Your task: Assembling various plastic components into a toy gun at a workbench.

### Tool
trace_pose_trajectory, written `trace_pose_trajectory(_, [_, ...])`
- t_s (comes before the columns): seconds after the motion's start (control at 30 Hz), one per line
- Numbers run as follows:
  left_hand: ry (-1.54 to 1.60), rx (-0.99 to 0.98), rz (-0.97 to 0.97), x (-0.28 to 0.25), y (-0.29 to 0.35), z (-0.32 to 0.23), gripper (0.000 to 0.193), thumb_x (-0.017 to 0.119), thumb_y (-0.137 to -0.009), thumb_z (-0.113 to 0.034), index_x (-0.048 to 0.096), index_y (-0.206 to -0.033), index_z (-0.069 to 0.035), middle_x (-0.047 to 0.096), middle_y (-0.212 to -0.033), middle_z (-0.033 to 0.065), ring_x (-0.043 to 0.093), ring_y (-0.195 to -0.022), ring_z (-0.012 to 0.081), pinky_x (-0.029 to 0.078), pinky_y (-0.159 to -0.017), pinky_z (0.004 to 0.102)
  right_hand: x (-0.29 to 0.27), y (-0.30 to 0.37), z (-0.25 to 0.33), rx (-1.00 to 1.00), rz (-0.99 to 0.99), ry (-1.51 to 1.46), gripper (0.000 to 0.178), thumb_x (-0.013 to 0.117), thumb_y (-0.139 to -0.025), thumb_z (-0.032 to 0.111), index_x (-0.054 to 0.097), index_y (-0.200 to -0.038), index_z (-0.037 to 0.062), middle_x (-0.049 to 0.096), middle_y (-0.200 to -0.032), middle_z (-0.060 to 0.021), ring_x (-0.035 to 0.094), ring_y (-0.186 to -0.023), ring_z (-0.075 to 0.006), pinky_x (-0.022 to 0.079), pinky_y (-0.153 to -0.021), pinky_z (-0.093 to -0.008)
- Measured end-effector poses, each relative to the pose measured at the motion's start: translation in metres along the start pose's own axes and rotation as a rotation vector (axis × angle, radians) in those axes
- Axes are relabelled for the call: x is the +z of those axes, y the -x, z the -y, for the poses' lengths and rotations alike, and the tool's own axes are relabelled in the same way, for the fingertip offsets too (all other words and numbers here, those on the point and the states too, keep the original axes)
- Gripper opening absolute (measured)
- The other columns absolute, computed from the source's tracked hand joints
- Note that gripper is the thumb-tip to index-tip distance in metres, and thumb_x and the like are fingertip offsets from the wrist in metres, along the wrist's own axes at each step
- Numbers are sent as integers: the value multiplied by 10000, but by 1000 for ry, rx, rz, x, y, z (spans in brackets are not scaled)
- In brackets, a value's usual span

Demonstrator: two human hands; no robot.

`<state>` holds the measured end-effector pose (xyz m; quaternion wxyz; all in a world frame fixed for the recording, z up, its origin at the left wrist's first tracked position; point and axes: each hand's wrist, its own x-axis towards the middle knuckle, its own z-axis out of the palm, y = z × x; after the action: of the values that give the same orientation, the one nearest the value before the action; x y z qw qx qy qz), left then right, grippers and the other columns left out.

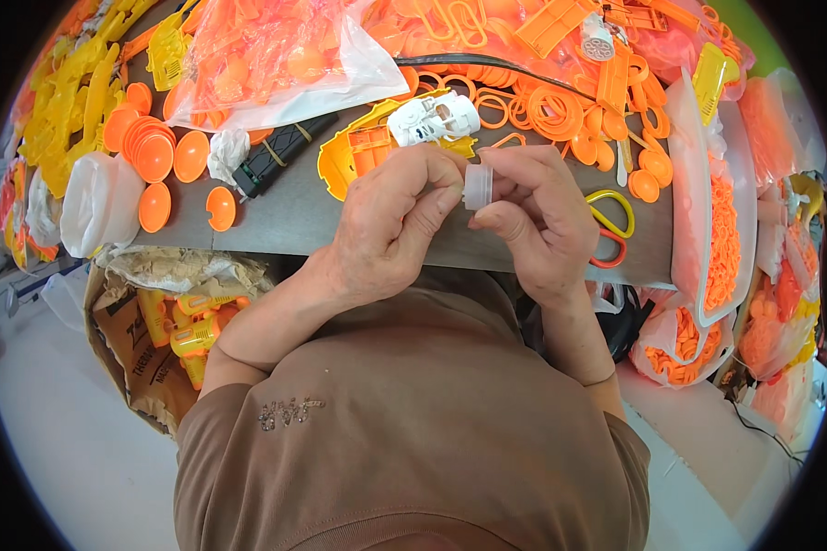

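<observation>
Head view: over the near edge of the desk (289,220) are the left hand (386,216) and right hand (549,220), a yellow shell (334,168) beyond, scissors (629,217) to the right. Between the hands is a clear cap (479,187): right fingers grip it; left fingers bunch beside it, their hold hidden.

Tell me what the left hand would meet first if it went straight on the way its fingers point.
The clear plastic piece in the right hand comes first; the left hand seems to touch or nearly touch it, though depth is unclear.
</observation>
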<state>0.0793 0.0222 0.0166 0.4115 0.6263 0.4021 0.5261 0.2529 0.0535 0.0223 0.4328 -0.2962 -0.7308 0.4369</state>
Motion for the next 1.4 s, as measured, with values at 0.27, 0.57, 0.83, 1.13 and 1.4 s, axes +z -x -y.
trace_pose_trajectory(0.27, [-155,94,4,0,0,8,99,536,-808,88,514,-880,24,579,-866,142,564,-765,255,456,-672,310,6,5,-8,-46,-43,32,377,678,-807,80,533,-1132,-43,502,-1001,-86,548,-767,-110,469,-629,-214])
trace_pose_trajectory(0.57, [-153,186,71,-9,-12,-2,324,688,-704,3,574,-1007,-2,593,-875,117,572,-807,258,445,-741,345,13,19,-4,73,-123,-338,296,631,-804,-41,523,-1080,-38,522,-971,-86,548,-789,-117,476,-656,-227])
trace_pose_trajectory(0.83, [-514,411,185,-3,1,4,396,742,-577,-99,612,-936,4,578,-842,92,562,-788,247,421,-775,381,11,37,0,237,10,-108,91,576,-814,-72,580,-902,-47,541,-988,-105,549,-833,-134,477,-698,-238])
trace_pose_trajectory(1.13, [-621,482,202,-3,-13,7,381,732,-562,-105,612,-909,-3,559,-777,72,555,-748,232,419,-747,381,7,33,-11,23,-42,142,90,546,-821,-67,562,-904,-36,530,-1041,-104,531,-886,-133,449,-741,-235])
trace_pose_trajectory(1.4, [-643,368,169,-25,-35,24,401,776,-591,-176,657,-960,-75,616,-847,40,537,-874,239,405,-790,351,-33,30,-23,356,-168,-160,111,468,-894,12,576,-913,-1,565,-995,-102,550,-840,-130,472,-702,-247])
